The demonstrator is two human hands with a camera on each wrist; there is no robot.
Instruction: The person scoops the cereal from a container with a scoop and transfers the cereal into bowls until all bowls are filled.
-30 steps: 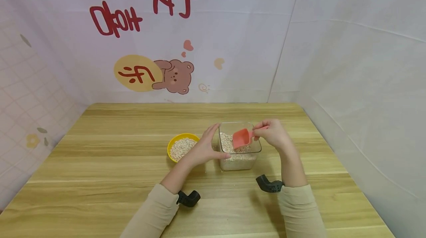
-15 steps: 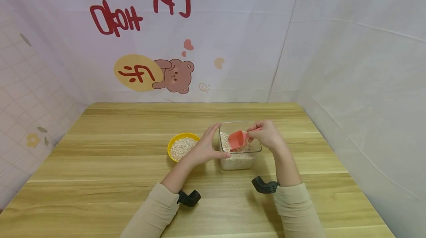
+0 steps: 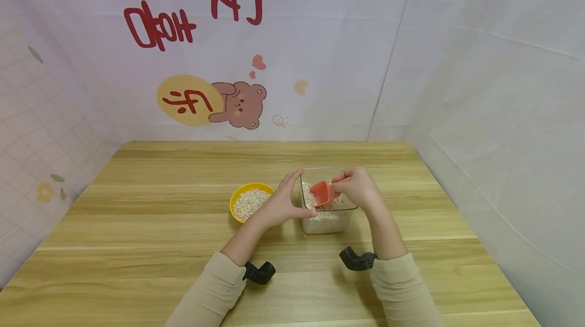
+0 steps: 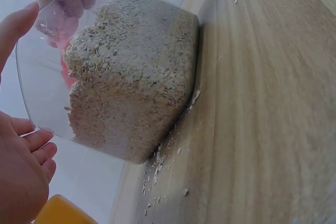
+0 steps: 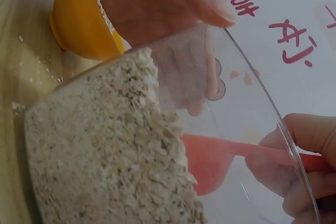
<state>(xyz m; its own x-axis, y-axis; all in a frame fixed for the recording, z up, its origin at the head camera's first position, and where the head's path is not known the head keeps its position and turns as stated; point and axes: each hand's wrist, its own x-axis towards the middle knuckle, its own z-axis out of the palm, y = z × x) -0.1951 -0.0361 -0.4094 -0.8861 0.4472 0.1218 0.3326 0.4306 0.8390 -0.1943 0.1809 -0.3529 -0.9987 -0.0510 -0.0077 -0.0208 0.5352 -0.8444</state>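
A clear square-sided container (image 3: pixel 339 209), partly filled with oat flakes (image 5: pixel 105 145), stands on the table. My left hand (image 3: pixel 284 205) holds its left side, the thumb at the near rim and the fingers toward the far left corner. Inside, a coral-pink scoop (image 3: pixel 322 194) has its bowl down in the oats. Its handle is gripped by my right hand (image 3: pixel 360 188), which is over the container's right part. The right wrist view shows the scoop's front edge hidden behind the flakes. Left of the container sits a yellow bowl (image 3: pixel 234 198) of oats, partly covered by my left hand.
The wooden table (image 3: pixel 160 246) extends around the container and bowl. Several loose flakes (image 4: pixel 155 174) lie beside the container's base. Black wrist camera mounts (image 3: pixel 259 272) stick out from both wrists. White printed cloth (image 3: pixel 320 63) hangs behind the table.
My right hand has moved left and slightly down, bringing the scoop left and deeper into the oats in the container. The left hand, container and bowl have stayed in place.
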